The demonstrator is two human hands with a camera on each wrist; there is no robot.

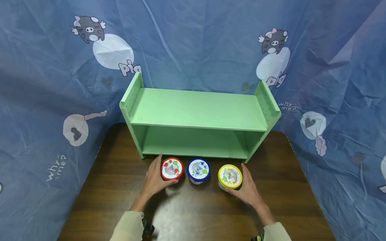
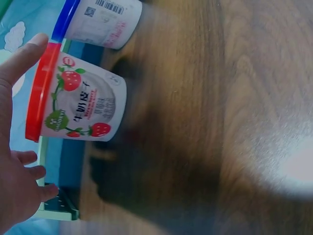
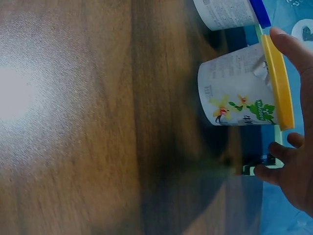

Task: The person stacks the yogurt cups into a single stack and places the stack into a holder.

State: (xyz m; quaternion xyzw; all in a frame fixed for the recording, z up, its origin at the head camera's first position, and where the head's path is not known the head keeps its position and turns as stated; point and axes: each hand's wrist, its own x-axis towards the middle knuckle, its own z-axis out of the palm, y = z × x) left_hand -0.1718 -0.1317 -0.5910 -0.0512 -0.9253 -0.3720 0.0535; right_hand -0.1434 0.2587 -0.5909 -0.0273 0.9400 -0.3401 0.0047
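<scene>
Three lidded cups stand upright in a row on the table. My left hand (image 1: 156,177) is spread around the red-lidded cup (image 1: 172,168), which has strawberries printed on its side. In the left wrist view its thumb (image 2: 29,54) reaches the red lid's edge, while the other fingers stay apart from the lid. My right hand (image 1: 245,187) spreads likewise beside the yellow-lidded cup (image 1: 230,176), printed with yellow flowers. Its thumb (image 3: 288,44) lies at the yellow lid's rim, the remaining fingers spread a little off it. Between them sits the blue-lidded cup (image 1: 198,169), with neither hand on it.
A light green two-tier shelf (image 1: 196,108) stands right behind the cups, with raised side panels. All this is on a dark brown wooden table (image 1: 196,214). Blue cloth (image 1: 193,43) with pig prints hangs around the back and sides.
</scene>
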